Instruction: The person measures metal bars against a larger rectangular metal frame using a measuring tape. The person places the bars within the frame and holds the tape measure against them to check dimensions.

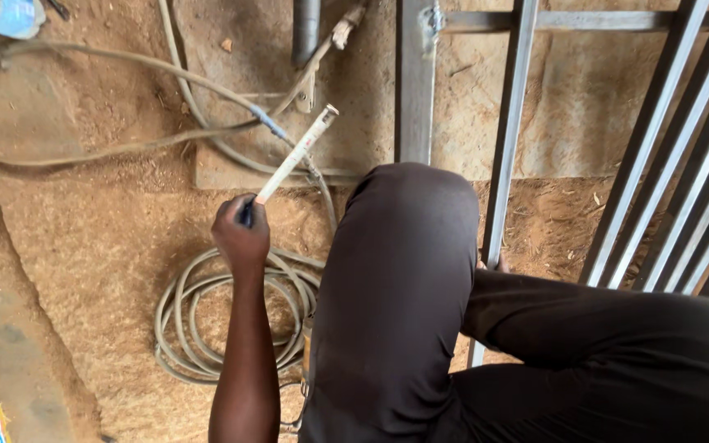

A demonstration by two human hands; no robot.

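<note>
The folding rule (295,154), a slim whitish stick with a metal tip, is held in the left hand (241,233) above the sandy workshop floor (84,262), its free end slanting up and to the right toward the concrete slab (354,123) at the floor's far edge. Grip: the left hand's fingers are curled fully closed around the rule's lower end, fist-like, with a dark end-piece showing between them. The right hand (494,264) is almost wholly hidden behind the person's dark-trousered knee (408,246); only a sliver shows beside the upright steel bar (509,131) of the metal frame, so whether it grasps the bar cannot be told. Risk, as judged: the rule is held at one extreme end only, so its long unsupported length could flex or swing and strike the hose (231,131) crossing the slab. A coil of hose (231,316) lies on the floor directly beneath the left forearm, just beside the knee; a shift of the leg could snag it. Loose sand underfoot offers poor footing for a crouched posture. More steel bars (683,180) stand close at the right edge of view.
</note>
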